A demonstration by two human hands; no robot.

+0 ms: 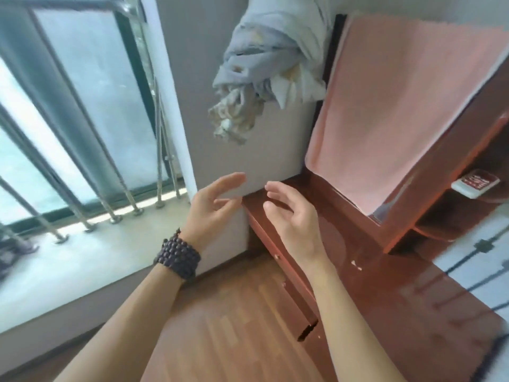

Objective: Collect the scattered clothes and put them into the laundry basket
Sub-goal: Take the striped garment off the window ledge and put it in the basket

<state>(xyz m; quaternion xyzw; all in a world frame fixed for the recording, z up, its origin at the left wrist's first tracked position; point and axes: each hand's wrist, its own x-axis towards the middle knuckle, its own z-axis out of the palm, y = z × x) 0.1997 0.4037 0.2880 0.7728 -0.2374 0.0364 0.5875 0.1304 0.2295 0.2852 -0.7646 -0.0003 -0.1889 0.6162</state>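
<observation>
Above both empty, loosely spread hands (217, 208) (289, 213), blurred pale cloth bundle (264, 75), top cut off

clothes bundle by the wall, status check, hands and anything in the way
Left hand and right hand open, empty, raised below it. Grey-white clothes bundle above them, untouched. Laundry basket not in view. Nothing between hands and bundle.

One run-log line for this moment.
left hand: open, empty | right hand: open, empty | bundled cloth: above both hands, untouched | pink towel: draped on red-brown dresser | basket: unseen
</observation>
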